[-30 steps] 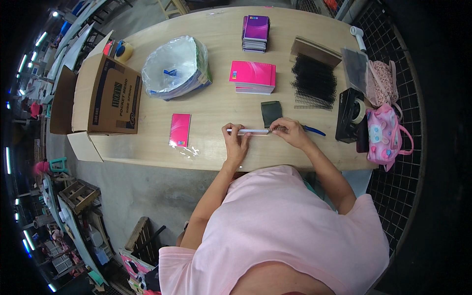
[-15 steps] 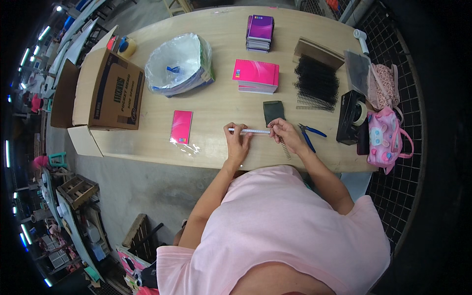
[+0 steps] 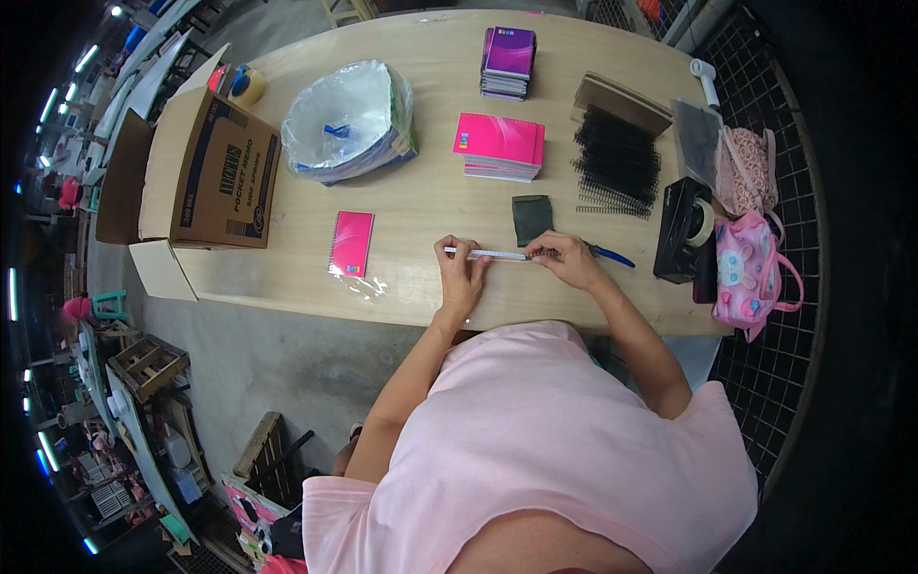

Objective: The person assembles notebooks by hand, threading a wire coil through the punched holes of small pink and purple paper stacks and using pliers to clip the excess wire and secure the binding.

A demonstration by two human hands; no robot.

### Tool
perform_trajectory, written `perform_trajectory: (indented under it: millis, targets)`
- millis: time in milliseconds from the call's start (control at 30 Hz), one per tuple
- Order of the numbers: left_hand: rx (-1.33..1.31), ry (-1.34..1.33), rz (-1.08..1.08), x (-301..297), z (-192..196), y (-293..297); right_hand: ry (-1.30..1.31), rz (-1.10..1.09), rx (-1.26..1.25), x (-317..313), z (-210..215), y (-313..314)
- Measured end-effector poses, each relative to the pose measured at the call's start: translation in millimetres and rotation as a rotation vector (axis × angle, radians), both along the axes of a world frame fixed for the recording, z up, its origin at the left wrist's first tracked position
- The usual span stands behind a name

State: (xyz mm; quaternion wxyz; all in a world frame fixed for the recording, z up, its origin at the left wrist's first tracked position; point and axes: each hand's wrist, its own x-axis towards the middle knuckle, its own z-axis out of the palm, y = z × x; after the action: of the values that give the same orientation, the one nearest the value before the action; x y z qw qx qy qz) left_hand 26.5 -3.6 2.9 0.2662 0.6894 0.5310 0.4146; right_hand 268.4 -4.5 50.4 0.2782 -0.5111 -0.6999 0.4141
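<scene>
My left hand (image 3: 462, 279) grips a small memo pad (image 3: 495, 255), seen edge-on as a thin white strip, near the table's front edge. At the pad's right end, my right hand (image 3: 574, 264) pinches a dark spiral wire (image 3: 543, 253), roughly in line with the pad's edge. Whether the wire has entered the holes is too small to tell. Just beyond the right hand lies a dark green cloth-like piece (image 3: 533, 220). Blue-handled pliers (image 3: 614, 256) rest beside that hand, partly hidden by it. A pink spiral-bound notebook (image 3: 352, 244) lies to the left on clear plastic.
Pink pads (image 3: 499, 142) and purple pads (image 3: 508, 62) stand stacked farther back. A heap of black spiral wires (image 3: 617, 163) lies right of them, near a tape dispenser (image 3: 681, 230) and pink bag (image 3: 746, 268). Leftward are a plastic-lined container (image 3: 349, 124) and an open carton (image 3: 206, 177).
My right hand has turned, and the wire has swung up from hanging toward me to lying along the pad's line. That hand now covers part of the pliers. My left hand stays put.
</scene>
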Motion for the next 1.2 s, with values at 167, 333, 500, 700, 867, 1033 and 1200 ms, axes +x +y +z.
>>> perform_trajectory:
  millis: [167,333,500,700,867,1033,1200]
  targets:
    - [-0.026,-0.030,0.019,2.2,-2.6,-0.6,0.087,0.008,-0.033,-3.1,-5.0,-2.2]
    - [-0.042,-0.049,0.025,4.0,-0.7,-0.8,-0.113,0.019,0.197,-6.2,-1.5,-4.5]
    - [-0.051,-0.049,0.020,3.1,0.5,-1.0,-0.081,-0.042,0.177,-9.5,5.4,-6.8]
    - [-0.020,-0.021,0.011,1.4,-1.0,-1.6,-0.192,-0.100,0.292,-30.4,19.3,-10.4]
    - [-0.005,-0.018,0.033,3.7,-0.7,-3.0,-0.224,-0.126,0.324,-36.1,8.7,-12.6]
    - [-0.015,-0.058,0.034,2.2,-1.8,-4.3,-0.295,-0.115,0.415,-34.2,2.8,-12.3]
    - [-0.027,-0.073,-0.013,-7.2,-1.2,-5.6,-0.248,-0.061,0.378,-7.9,1.3,22.3]
